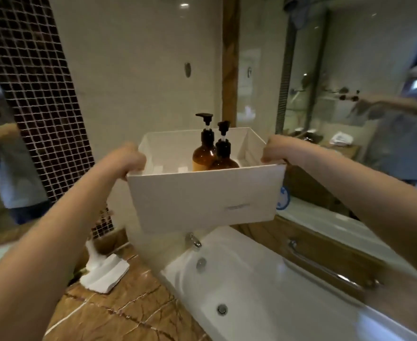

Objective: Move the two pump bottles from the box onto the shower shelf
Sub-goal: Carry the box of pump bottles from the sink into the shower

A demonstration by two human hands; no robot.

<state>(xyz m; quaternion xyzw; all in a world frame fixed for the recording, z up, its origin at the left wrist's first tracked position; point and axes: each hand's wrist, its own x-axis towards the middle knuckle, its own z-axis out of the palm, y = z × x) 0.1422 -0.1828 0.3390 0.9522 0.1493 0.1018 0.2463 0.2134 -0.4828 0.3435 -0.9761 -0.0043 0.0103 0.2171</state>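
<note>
A white open box point(202, 195) hangs in the air above the end of a bathtub. My left hand point(131, 159) grips its left rim and my right hand point(275, 150) grips its right rim. Two amber pump bottles with black pumps stand upright inside, side by side: the taller-looking one point(203, 153) on the left, the other point(223, 157) just right of it and nearer. Their lower parts are hidden by the box's front wall. I cannot make out a shower shelf for certain.
A white bathtub point(264, 291) with a tap point(194, 239) and a metal grab rail point(325, 267) lies below. A folded white towel point(104, 274) rests on the brown marble ledge at the left. Mosaic tiles and mirrors line the walls.
</note>
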